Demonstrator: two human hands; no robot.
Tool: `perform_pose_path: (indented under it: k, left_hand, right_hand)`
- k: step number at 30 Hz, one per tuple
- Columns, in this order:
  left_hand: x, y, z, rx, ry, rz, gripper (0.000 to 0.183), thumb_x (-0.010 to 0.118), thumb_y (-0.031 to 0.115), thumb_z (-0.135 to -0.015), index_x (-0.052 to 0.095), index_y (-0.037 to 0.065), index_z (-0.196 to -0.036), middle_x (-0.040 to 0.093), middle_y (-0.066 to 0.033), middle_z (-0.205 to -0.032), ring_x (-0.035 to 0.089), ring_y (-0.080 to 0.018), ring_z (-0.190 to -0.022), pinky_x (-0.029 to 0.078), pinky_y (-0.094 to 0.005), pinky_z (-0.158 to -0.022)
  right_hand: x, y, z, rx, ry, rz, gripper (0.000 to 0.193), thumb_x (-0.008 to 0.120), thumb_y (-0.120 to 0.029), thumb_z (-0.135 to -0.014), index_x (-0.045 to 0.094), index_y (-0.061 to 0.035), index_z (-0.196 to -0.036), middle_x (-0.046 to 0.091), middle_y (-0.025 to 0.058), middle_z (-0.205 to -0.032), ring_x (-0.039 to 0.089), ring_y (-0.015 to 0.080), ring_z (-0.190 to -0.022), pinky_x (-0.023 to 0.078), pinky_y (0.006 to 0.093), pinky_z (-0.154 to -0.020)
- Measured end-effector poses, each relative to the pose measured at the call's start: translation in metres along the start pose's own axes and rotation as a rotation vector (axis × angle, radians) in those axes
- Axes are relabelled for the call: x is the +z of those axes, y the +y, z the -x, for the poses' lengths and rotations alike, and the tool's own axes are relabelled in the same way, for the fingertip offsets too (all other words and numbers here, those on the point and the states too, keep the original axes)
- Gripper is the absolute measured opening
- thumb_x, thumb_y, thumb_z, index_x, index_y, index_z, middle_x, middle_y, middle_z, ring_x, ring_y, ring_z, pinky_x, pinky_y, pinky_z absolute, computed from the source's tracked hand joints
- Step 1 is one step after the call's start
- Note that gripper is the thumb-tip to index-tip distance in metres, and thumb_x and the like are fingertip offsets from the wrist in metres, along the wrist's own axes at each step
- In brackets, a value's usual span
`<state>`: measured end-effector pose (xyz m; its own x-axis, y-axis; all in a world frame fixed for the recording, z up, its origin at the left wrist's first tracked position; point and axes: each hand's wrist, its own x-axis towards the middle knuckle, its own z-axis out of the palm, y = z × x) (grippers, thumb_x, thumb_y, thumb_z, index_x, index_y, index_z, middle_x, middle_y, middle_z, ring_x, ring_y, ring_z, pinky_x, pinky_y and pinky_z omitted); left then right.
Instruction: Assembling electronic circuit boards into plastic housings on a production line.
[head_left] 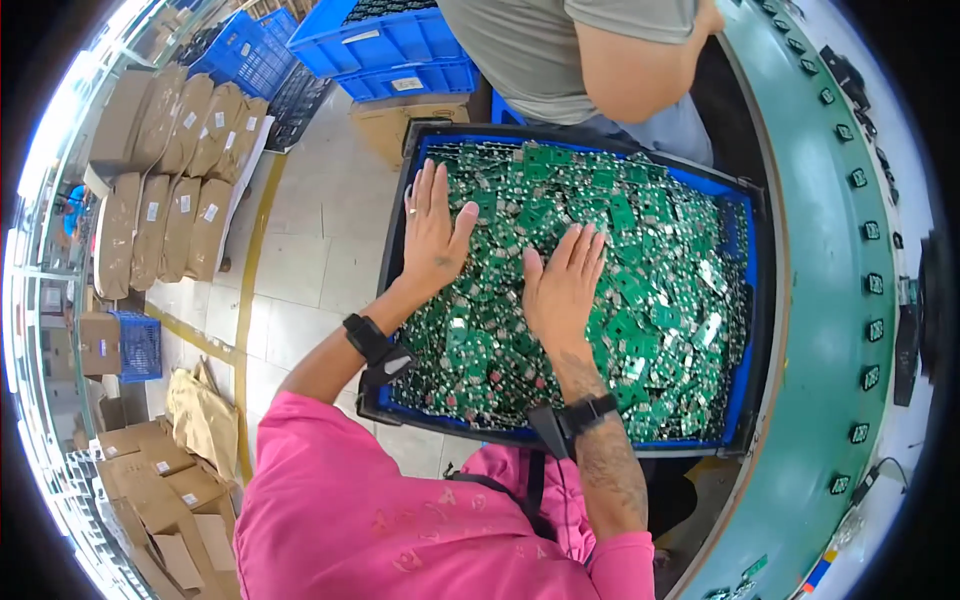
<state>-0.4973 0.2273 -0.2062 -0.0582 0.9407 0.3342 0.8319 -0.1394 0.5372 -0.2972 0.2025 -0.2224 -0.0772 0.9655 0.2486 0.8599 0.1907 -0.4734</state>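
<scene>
A wide tray (752,300) with a black rim and blue lining stands in front of me, heaped with small green circuit boards (640,290). My left hand (432,232) lies flat over the tray's left side, fingers stretched toward the far edge and thumb apart. Near the middle of the heap, my right hand (566,290) rests palm down on the boards, its fingers extended and thumb spread. Neither hand grips a board. What lies under the palms is hidden.
On the right runs a green conveyor belt (815,250) carrying a row of small black parts (873,284). A co-worker (630,60) sits beyond the tray. Blue crates (385,45) stand at the far left, brown paper packages (180,180) and cardboard boxes (165,480) along the left.
</scene>
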Motion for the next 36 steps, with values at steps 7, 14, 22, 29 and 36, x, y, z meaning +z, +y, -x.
perform_pose_path:
  k: [7, 14, 22, 29, 36]
  left_hand:
    - [0.013, -0.009, -0.02, -0.035, -0.034, 0.243, 0.065, 0.035, 0.044, -0.105, 0.028, 0.004, -0.156, 0.025, -0.0234, -0.161, 0.021, -0.0442, -0.148, 0.014, -0.0554, -0.12]
    - [0.015, -0.009, -0.022, -0.088, -0.182, 0.121, 0.065, 0.038, 0.049, -0.103, 0.035, 0.009, -0.154, 0.033, -0.0177, -0.159, 0.021, -0.0439, -0.148, 0.019, -0.0506, -0.12]
    - [0.012, 0.002, -0.023, -0.083, -0.136, 0.009, 0.066, 0.044, 0.043, -0.102, 0.034, 0.003, -0.153, 0.032, -0.0204, -0.159, 0.022, -0.0448, -0.148, 0.016, -0.0528, -0.12]
    - [0.008, 0.03, -0.051, 0.232, -0.017, 0.008, 0.067, 0.065, 0.038, -0.09, 0.046, 0.0, -0.142, 0.042, -0.0212, -0.151, 0.034, -0.0435, -0.141, 0.027, -0.0527, -0.116]
    - [0.069, 0.055, -0.115, 0.783, -0.304, 0.053, 0.072, 0.074, 0.037, -0.079, 0.05, 0.006, -0.14, 0.046, -0.0167, -0.149, 0.044, -0.0355, -0.135, 0.038, -0.049, -0.112]
  right_hand:
    - [0.043, -0.036, -0.017, 0.028, 0.095, -0.097, 0.071, 0.047, -0.039, -0.103, 0.03, 0.0148, -0.146, 0.015, 0.0415, -0.155, 0.012, 0.0557, -0.146, 0.018, 0.0593, -0.118]
    - [0.022, -0.051, -0.024, 0.053, -0.103, -0.652, 0.065, 0.045, -0.035, -0.104, 0.033, 0.0132, -0.146, 0.013, 0.0357, -0.159, 0.004, 0.0518, -0.149, 0.014, 0.0547, -0.12]
    - [0.016, 0.001, -0.014, 0.47, 0.218, -0.783, 0.056, 0.051, -0.023, -0.104, 0.034, 0.0083, -0.147, 0.032, 0.0255, -0.154, 0.041, 0.0339, -0.134, 0.03, 0.0411, -0.114]
    - [0.015, 0.013, -0.029, 0.727, 0.404, -1.176, 0.049, 0.054, -0.027, -0.103, 0.046, 0.0062, -0.138, 0.053, 0.0168, -0.139, 0.054, 0.0228, -0.125, 0.039, 0.0359, -0.108]
    - [0.003, 0.02, -0.074, 0.941, 0.455, -1.509, 0.05, 0.062, -0.04, -0.098, 0.054, 0.0008, -0.126, 0.054, 0.0035, -0.112, 0.05, 0.0168, -0.099, 0.043, 0.0336, -0.095]
